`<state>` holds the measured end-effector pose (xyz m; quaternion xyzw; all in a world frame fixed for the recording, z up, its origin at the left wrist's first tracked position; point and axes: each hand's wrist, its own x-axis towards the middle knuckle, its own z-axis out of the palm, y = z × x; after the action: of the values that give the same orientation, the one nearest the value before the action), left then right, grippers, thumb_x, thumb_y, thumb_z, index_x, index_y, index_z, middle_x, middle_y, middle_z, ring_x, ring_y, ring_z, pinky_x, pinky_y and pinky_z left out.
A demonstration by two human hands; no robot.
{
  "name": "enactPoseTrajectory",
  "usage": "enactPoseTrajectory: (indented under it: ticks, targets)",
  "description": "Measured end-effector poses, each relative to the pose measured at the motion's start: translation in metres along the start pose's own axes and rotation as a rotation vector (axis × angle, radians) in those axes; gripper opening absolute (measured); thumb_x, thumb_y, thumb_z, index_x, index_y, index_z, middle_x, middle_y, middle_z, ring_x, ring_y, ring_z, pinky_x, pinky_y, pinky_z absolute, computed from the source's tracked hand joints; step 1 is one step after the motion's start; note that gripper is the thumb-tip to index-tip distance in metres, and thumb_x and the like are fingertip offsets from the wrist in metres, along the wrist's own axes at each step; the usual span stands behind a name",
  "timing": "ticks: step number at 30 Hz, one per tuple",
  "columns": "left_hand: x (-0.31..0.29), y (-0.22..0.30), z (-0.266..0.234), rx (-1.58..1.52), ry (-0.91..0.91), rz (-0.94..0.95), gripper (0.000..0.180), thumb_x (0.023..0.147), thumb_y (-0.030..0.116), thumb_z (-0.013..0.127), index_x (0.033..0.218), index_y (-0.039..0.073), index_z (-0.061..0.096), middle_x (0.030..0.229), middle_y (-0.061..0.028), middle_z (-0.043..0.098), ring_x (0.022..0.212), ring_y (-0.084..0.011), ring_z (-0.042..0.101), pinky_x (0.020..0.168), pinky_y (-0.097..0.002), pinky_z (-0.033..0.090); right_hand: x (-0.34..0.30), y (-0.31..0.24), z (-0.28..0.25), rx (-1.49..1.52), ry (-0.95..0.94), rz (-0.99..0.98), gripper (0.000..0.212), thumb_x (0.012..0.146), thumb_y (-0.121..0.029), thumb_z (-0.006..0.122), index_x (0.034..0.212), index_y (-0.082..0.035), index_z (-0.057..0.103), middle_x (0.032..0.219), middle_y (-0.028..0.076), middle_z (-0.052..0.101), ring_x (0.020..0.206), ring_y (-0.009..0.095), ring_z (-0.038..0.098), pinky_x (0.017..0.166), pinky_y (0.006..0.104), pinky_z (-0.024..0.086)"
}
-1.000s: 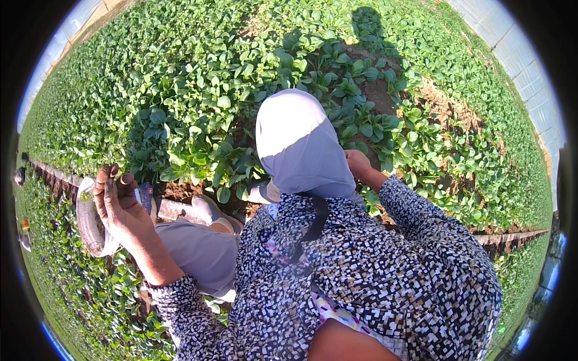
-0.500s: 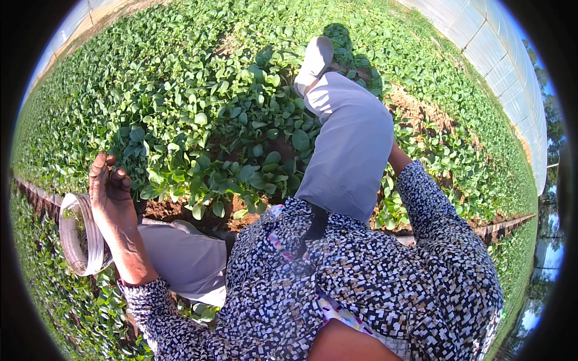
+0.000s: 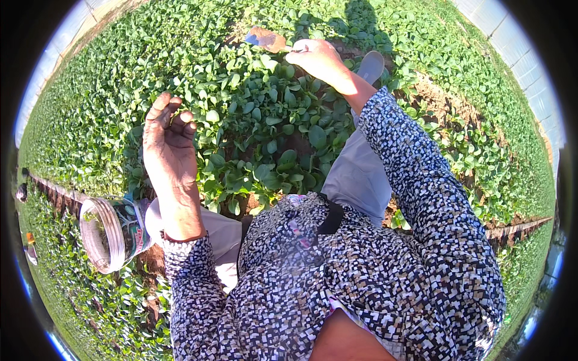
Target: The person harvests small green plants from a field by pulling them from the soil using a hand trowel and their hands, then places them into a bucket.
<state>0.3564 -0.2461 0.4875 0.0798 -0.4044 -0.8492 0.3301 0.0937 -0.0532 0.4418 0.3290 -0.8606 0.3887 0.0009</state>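
Note:
My right hand is closed around the handle of a small scraper, held over the leafy plants at the upper middle. Its flat blade points left, part shiny and part brown as if soiled. My left hand is raised at the left above the same bed. Its fingers are loosely bent and apart, dark with soil, and I see nothing in them. Low green leafy plants grow densely between and beyond both hands. Just left of my left forearm is a tilted plastic bucket with a ribbed rim and a coloured side.
My legs in grey trousers are bent at the bed's near edge. A narrow border strip separates this bed from plants behind it. Bare brown soil shows at right. Plastic-covered greenhouse walls stand at the far right.
My right hand, hidden behind my right leg before, has come up and forward with the scraper in view. My left hand sits further right in the picture. The view has shifted.

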Motion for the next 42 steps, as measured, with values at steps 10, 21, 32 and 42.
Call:
enactPoseTrajectory:
  ticks: [10, 21, 32, 42]
  targets:
    - [0.015, -0.232, -0.078, 0.883, -0.032, -0.466, 0.025, 0.087, 0.008, 0.052, 0.109, 0.004, 0.063, 0.095, -0.0034, 0.065, 0.083, -0.0107, 0.060, 0.070, -0.0251, 0.047, -0.119, 0.082, 0.109, 0.378, -0.022, 0.756, 0.031, 0.068, -0.033, 0.066, 0.083, -0.006, 0.070, 0.075, 0.011, 0.067, 0.069, 0.022, 0.063, 0.066, 0.0338, 0.048]
    - [0.052, -0.325, -0.100, 1.536, -0.391, -0.394, 0.051, 0.081, 0.025, 0.061, 0.129, 0.007, 0.053, 0.122, -0.0178, 0.059, 0.111, -0.0321, 0.058, 0.096, -0.0401, 0.044, -0.151, 0.066, 0.084, 0.836, 0.165, 0.961, 0.020, 0.079, -0.015, 0.066, 0.068, -0.010, 0.050, 0.055, -0.004, 0.043, 0.038, 0.006, 0.037, 0.034, 0.0249, 0.023]
    - [0.076, -0.351, -0.144, 1.386, -0.025, -0.530, 0.039, 0.089, 0.029, 0.055, 0.116, 0.003, 0.061, 0.110, -0.0181, 0.065, 0.098, -0.0336, 0.062, 0.083, -0.0406, 0.047, -0.162, 0.057, 0.083, 0.743, 0.138, 0.866, 0.025, 0.082, -0.016, 0.067, 0.065, -0.011, 0.049, 0.055, -0.006, 0.043, 0.040, 0.004, 0.037, 0.037, 0.0226, 0.023]
    - [0.053, -0.346, -0.162, 0.590, 0.387, -0.637, 0.037, 0.096, 0.023, 0.051, 0.126, 0.003, 0.049, 0.102, -0.0080, 0.061, 0.080, -0.0198, 0.062, 0.061, -0.0321, 0.047, -0.156, 0.057, 0.105, 0.533, -0.379, 0.896, 0.025, 0.072, -0.025, 0.068, 0.068, -0.003, 0.058, 0.057, 0.000, 0.051, 0.052, 0.011, 0.047, 0.053, 0.0292, 0.040]
